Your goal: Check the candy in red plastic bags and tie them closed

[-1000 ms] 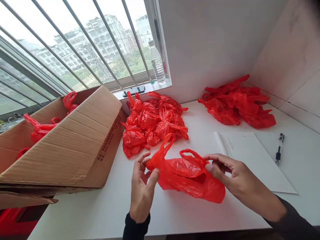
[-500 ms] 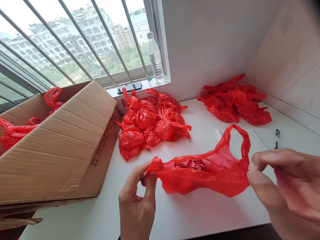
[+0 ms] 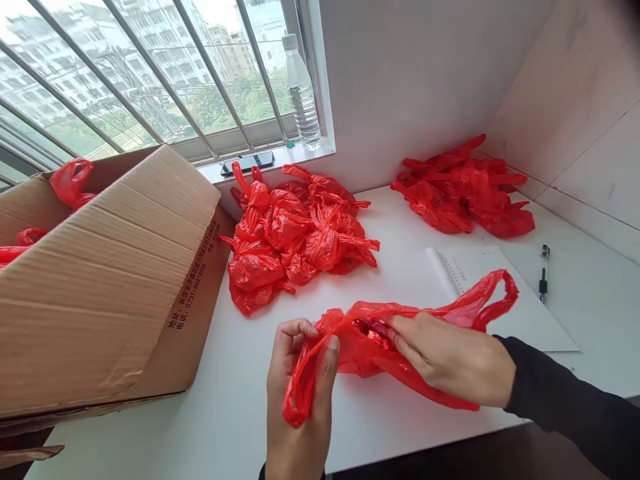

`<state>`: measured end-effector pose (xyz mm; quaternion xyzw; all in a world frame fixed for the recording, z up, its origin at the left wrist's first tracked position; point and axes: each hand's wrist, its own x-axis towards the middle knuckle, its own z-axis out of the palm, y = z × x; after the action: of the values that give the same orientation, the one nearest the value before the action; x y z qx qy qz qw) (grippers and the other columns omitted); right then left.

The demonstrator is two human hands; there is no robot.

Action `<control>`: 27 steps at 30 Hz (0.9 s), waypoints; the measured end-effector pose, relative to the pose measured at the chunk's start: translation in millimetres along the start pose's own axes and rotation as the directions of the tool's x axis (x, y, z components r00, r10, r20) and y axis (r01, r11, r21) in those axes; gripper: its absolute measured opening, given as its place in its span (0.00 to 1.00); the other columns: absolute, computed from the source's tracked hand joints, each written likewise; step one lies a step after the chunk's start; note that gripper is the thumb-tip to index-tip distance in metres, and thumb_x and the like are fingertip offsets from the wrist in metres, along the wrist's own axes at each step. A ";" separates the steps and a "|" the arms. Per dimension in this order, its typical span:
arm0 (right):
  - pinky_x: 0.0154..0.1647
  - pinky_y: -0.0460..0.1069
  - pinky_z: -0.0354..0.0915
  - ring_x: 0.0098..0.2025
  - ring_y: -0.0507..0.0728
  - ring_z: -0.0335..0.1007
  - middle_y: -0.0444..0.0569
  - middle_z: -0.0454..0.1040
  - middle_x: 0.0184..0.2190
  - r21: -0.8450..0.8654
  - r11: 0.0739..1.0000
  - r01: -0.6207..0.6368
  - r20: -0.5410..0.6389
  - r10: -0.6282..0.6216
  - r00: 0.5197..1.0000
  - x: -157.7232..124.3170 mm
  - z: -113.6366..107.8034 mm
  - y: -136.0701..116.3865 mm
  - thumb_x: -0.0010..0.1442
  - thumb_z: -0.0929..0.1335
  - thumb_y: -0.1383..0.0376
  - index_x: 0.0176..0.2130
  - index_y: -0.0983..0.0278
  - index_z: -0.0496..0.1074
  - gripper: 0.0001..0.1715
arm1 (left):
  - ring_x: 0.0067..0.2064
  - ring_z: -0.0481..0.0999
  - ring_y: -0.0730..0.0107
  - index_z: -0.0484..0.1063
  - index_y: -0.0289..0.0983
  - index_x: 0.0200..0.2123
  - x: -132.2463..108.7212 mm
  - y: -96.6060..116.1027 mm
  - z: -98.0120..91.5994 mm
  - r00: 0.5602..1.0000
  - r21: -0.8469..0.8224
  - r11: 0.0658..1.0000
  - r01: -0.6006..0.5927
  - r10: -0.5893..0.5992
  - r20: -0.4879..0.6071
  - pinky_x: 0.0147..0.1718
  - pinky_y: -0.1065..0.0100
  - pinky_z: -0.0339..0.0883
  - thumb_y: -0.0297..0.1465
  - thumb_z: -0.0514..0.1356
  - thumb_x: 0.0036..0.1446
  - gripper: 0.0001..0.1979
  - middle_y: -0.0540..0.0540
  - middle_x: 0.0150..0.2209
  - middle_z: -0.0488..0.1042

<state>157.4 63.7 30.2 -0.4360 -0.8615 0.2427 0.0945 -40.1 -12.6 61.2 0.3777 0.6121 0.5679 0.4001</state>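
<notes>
A thin red plastic bag (image 3: 417, 380) is stretched sideways in front of me, its mouth open upward. My left hand (image 3: 303, 373) is closed on its left end, with a gathered handle loop hanging between thumb and fingers. Inside the mouth lie shiny dark-red wrapped packets (image 3: 373, 330) with pale printing; their kind is unclear. My right hand (image 3: 450, 353) reaches into the mouth from the right, fingers pressed together at the packets, fingertips partly hidden. The bag's right handle loop (image 3: 505, 293) stands loose behind the right wrist.
Tied red bags (image 3: 305, 233) sit piled by the window, and more red bags (image 3: 465, 190) lie in the back corner. A cardboard box (image 3: 115, 280) with red bags stands left. A notebook (image 3: 520, 313) and pen (image 3: 544, 273) lie right; a water bottle (image 3: 303, 100) and phone (image 3: 247, 163) rest on the sill.
My right hand has moved left from beside the bag's right end into its mouth. The left hand has shifted slightly right, and its handle loop now hangs down.
</notes>
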 end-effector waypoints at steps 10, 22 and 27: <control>0.30 0.51 0.62 0.34 0.63 0.78 0.49 0.77 0.33 -0.015 0.992 -0.126 0.072 0.126 0.989 15.3 -11.4 -8.1 0.68 0.66 0.66 0.63 0.64 0.63 0.25 | 0.20 0.65 0.73 0.71 0.43 0.36 -3.2 9.7 -11.3 0.986 0.213 0.964 0.160 -0.167 0.015 0.20 0.74 0.61 0.48 0.69 0.55 0.17 0.55 0.19 0.71; 0.29 0.51 0.62 0.36 0.67 0.82 0.57 0.81 0.35 -0.320 0.946 0.047 0.274 0.045 0.961 45.1 21.3 -36.6 0.66 0.66 0.74 0.55 0.66 0.68 0.19 | 0.29 0.77 0.64 0.81 0.40 0.32 2.5 -5.2 2.7 0.978 -0.279 0.941 0.189 -0.207 -0.035 0.28 0.66 0.73 0.47 0.68 0.56 0.15 0.48 0.31 0.79; 0.29 0.51 0.61 0.36 0.68 0.81 0.57 0.81 0.36 -0.322 0.944 0.076 0.248 0.007 0.969 43.5 27.8 -31.4 0.66 0.66 0.71 0.57 0.65 0.66 0.20 | 0.34 0.81 0.57 0.83 0.42 0.37 -2.9 -13.4 -0.3 0.977 -0.234 0.952 0.196 -0.211 -0.042 0.29 0.62 0.77 0.48 0.68 0.55 0.17 0.46 0.33 0.82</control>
<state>98.7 73.3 19.8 -0.3970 -0.9023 0.1459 -0.0829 -39.3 -16.3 48.0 0.2449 0.5915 0.6025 0.4766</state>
